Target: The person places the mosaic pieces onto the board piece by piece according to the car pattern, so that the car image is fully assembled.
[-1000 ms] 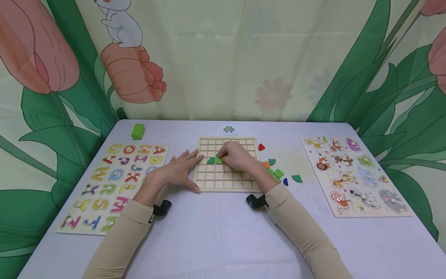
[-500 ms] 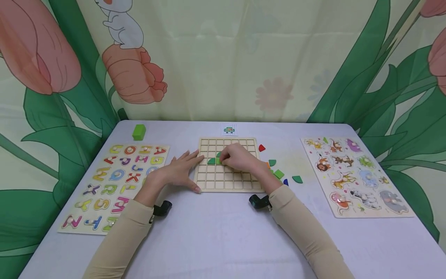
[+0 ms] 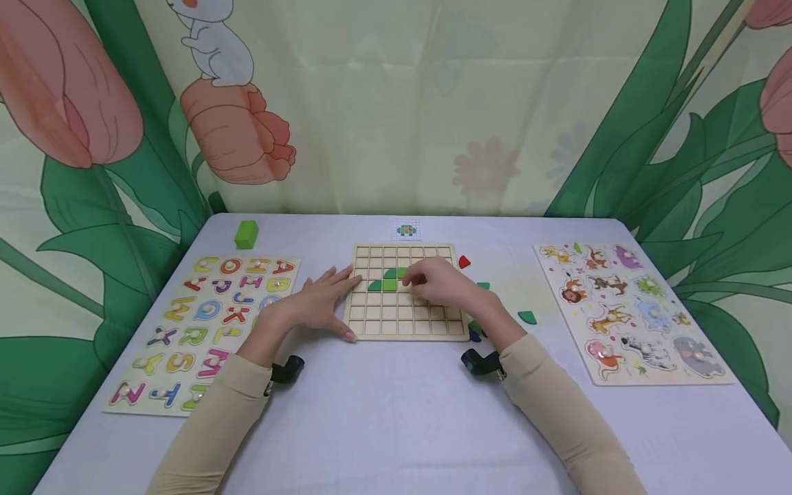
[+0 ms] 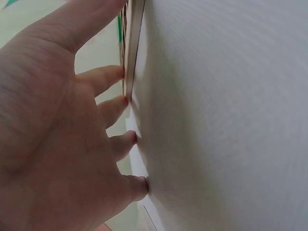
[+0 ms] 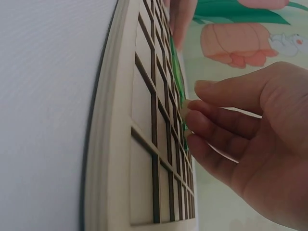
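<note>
The wooden grid board (image 3: 377,324) lies at the middle of the table. Several green pieces sit together in its cells, among them a green square (image 3: 389,284) and a dark green quarter-round piece (image 3: 374,285). My right hand (image 3: 436,282) hovers over the board just right of these pieces. In the right wrist view, its thumb stands apart from the loosely bent fingers (image 5: 211,130) with nothing held between them. My left hand (image 3: 317,304) spreads its fingers at the board's left side, fingertips and thumb right at the edge.
Right of the board lie a red piece (image 3: 464,262), a dark green piece (image 3: 527,317) and others partly behind my right wrist. A small pattern card (image 3: 406,229) is beyond the board. Letter puzzle (image 3: 207,335) and green block (image 3: 246,234) are left, animal puzzle (image 3: 634,313) right.
My right hand has drawn back to the right from the green square and relaxed its fingers, uncovering more green pieces on the board. My left hand has stayed put.
</note>
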The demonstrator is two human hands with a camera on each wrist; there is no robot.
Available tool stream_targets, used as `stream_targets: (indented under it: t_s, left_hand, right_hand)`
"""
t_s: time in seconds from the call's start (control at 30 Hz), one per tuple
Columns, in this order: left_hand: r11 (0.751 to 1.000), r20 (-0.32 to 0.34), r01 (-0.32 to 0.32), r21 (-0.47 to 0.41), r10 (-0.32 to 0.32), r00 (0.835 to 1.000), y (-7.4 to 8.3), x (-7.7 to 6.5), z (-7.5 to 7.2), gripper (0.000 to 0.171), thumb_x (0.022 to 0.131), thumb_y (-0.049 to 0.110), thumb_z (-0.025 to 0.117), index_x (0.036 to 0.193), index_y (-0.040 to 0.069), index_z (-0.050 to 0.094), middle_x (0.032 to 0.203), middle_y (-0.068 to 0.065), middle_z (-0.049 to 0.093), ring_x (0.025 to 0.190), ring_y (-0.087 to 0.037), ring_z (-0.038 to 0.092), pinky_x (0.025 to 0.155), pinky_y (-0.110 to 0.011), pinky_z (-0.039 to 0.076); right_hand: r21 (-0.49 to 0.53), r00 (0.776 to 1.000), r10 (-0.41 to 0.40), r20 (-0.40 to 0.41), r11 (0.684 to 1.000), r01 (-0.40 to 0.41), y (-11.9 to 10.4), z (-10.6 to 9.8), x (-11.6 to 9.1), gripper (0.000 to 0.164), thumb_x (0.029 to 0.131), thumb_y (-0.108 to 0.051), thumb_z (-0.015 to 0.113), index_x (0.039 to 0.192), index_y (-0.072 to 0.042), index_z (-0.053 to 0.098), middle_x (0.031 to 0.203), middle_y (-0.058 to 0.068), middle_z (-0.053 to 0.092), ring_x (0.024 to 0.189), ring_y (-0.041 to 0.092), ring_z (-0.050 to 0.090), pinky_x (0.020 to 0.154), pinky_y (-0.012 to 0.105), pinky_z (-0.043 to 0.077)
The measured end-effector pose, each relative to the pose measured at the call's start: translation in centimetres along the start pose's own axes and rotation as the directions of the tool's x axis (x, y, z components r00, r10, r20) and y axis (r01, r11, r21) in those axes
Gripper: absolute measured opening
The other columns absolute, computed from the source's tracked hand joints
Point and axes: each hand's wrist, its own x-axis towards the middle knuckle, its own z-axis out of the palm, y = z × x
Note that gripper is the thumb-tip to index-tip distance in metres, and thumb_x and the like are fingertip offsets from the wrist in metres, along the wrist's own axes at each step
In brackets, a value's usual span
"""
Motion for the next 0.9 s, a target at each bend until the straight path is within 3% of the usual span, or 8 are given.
stream_targets:
  t_s: [0.37,0.9]
  left_hand:
    - [1.000,-0.014,0.000,-0.006,-0.001,1.000,-0.1,0.0,0.2,0.118,0.066,0.061,0.084,0.159,0.022,0.023,0.170,-0.003,0.005,0.156,-0.037,-0.001,0.117,-0.073,0.006]
    - [1.000,-0.010,0.011,-0.009,-0.011,1.000,0.0,-0.2,0.0,0.118,0.066,0.060,0.085,0.159,0.021,0.023,0.170,-0.004,0.005,0.156,-0.037,-0.002,0.117,-0.073,0.004]
  right_hand:
    - [0.032,0.998,0.049,-0.025,0.998,-0.049,1.7,-1.6,-2.0,0.022,0.090,-0.004,0.061,0.107,-0.009,0.074,0.097,0.004,0.071,0.085,0.019,0.059,0.076,0.031,0.051]
    - [0.002,0.982,0.188,0.006,0.982,-0.188,4.7,-4.0,-4.7,0.009,0.091,-0.012,0.068,0.099,-0.011,0.072,0.096,0.005,0.069,0.087,0.022,0.058,0.076,0.030,0.051]
